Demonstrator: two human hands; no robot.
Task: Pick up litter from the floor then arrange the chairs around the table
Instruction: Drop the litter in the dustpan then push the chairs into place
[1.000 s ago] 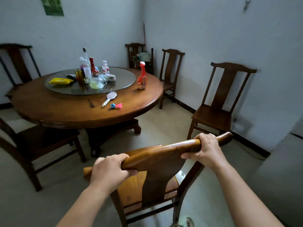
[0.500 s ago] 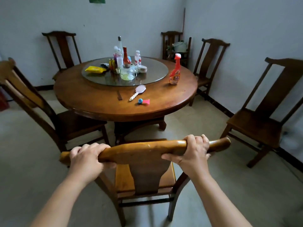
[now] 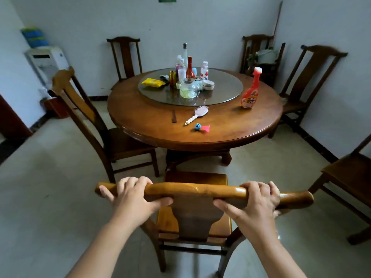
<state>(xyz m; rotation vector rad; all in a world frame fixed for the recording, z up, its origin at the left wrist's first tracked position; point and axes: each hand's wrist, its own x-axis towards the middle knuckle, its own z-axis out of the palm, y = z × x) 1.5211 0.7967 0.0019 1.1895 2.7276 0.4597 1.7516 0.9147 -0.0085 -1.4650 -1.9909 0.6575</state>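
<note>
A light brown wooden chair (image 3: 196,192) stands right in front of me, its seat facing the round wooden table (image 3: 230,135). My left hand (image 3: 132,199) is closed around the left part of its top rail and my right hand (image 3: 255,203) around the right part. The seat's front edge sits just short of the table's near rim. A darker chair (image 3: 96,125) stands at the table's left side, one (image 3: 125,55) at the back left, one (image 3: 307,77) at the right and one (image 3: 349,177) apart at the far right.
On the table are a glass turntable (image 3: 226,91) with bottles and a jug, a red spray bottle (image 3: 251,91), a hairbrush (image 3: 197,114) and a small toy (image 3: 201,127). A water dispenser (image 3: 46,63) stands at the left wall. Another chair (image 3: 259,53) with a pot fills the back right corner.
The chair in my hands has swung left and now faces the table squarely, closer to its rim. My view turned left, bringing the left chairs and dispenser into sight.
</note>
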